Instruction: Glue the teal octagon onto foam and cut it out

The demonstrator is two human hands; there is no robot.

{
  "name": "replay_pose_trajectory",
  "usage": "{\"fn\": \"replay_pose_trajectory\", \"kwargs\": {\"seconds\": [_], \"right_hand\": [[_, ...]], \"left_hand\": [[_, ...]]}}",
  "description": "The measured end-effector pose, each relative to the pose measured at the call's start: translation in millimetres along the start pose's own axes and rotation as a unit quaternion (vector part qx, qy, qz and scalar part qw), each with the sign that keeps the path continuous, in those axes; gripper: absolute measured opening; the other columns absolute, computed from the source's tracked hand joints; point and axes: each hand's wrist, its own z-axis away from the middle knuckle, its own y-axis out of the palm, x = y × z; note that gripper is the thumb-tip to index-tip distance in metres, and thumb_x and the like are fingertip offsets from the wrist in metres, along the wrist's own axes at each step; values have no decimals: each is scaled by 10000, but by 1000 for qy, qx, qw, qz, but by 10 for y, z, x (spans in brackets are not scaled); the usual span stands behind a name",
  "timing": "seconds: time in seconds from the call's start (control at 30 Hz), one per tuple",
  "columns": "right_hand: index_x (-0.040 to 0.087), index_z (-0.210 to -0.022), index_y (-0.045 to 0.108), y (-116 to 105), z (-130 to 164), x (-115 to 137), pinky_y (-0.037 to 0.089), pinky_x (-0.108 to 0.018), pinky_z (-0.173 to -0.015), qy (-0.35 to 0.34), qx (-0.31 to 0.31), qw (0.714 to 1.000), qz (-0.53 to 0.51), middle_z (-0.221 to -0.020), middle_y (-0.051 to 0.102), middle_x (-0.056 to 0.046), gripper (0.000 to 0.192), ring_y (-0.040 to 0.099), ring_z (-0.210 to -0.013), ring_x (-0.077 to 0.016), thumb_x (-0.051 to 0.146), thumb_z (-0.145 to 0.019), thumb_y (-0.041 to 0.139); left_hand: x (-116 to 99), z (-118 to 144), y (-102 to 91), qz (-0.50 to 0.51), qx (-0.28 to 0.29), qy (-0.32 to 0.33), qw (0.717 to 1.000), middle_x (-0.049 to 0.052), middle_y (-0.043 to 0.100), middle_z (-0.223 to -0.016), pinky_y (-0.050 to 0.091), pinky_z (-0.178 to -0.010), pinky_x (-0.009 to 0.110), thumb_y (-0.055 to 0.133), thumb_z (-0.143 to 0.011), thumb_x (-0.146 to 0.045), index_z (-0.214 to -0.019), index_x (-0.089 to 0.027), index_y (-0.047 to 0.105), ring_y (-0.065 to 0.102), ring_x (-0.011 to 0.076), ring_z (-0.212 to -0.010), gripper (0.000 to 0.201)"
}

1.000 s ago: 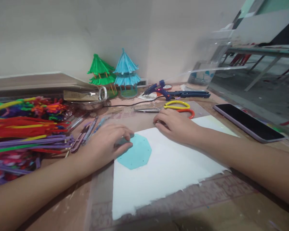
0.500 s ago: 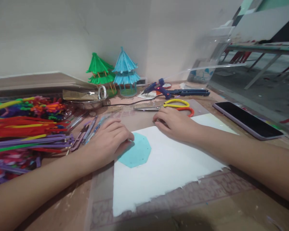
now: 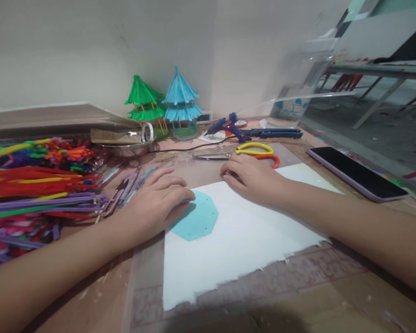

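A white paper sheet [image 3: 242, 240] with one torn, ragged edge toward me lies on the work mat. On its left part rests a light blue octagon [image 3: 199, 219] with small dark dots near its edge. My left hand [image 3: 159, 196] lies over the octagon's left side, fingers stretched and a little apart; that side is hidden beneath it. My right hand [image 3: 251, 178] rests on the sheet's far edge with loosely bent fingers and a gap at the thumb, holding nothing I can see. Just beyond it are scissors [image 3: 253, 148] with yellow and red handles.
Pipe cleaners [image 3: 38, 185] in many colours pile up at the left, beside several pens [image 3: 131, 185]. Along the wall stand a green model tower [image 3: 143, 99], a blue one [image 3: 180, 97] and a glue gun [image 3: 229, 125]. A phone [image 3: 357, 173] lies at the right.
My left hand has lifted its fingers slightly and spread them a bit more. My right hand, the sheet and the octagon stay where they were.
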Motion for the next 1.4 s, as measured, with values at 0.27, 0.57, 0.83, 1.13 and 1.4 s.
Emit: {"fn": "replay_pose_trajectory", "kwargs": {"seconds": [0.27, 0.57, 0.83, 1.13, 1.4], "right_hand": [[154, -935, 664, -2, 3, 7, 428, -381, -848, 12, 4, 1000, 7, -924, 638, -111, 196, 583, -922, -260, 216, -934, 478], [165, -934, 660, -10, 5, 1, 433, -384, -853, 3, 5, 1000, -2, -929, 639, -109, 194, 581, -917, -256, 221, -935, 475], [169, -931, 665, -9, 7, 6, 434, -384, -850, 4, 7, 1000, -2, -923, 640, -108, 196, 580, -906, -254, 225, -936, 476], [165, -923, 660, -8, 3, 15, 442, -381, -845, 2, 1, 1000, 2, -919, 645, -105, 191, 586, -902, -249, 208, -929, 473], [163, -937, 659, 7, 15, 1, 443, -393, -852, 3, 2, 1000, 6, -929, 644, -113, 207, 586, -917, -261, 223, -936, 461]], "left_hand": [[61, -35, 25, 3, 47, 55, 997, 10, 730, -927, 290, -1175, 474, 452, -1004, -150, -1088, -199, 622, 632, 199, -984, 196], [32, 45, -5, 50, -34, -94, 994, 52, 665, -883, 485, -771, 339, 553, -925, -272, -1008, -174, 573, 618, 208, -853, 129], [27, -43, -382, 138, 5, -277, 951, -21, 685, -738, 424, -577, 281, 481, -960, -376, -967, -208, 641, 587, 150, -608, 232], [73, 38, -166, 9, 66, -56, 996, 80, 677, -916, 459, -781, 373, 459, -1006, -386, -1069, -201, 750, 615, 233, -857, 351], [25, 53, -49, -70, 137, -44, 987, 106, 659, -939, 473, -862, 431, 429, -1009, -381, -1163, -176, 714, 599, 280, -922, 383]]}}
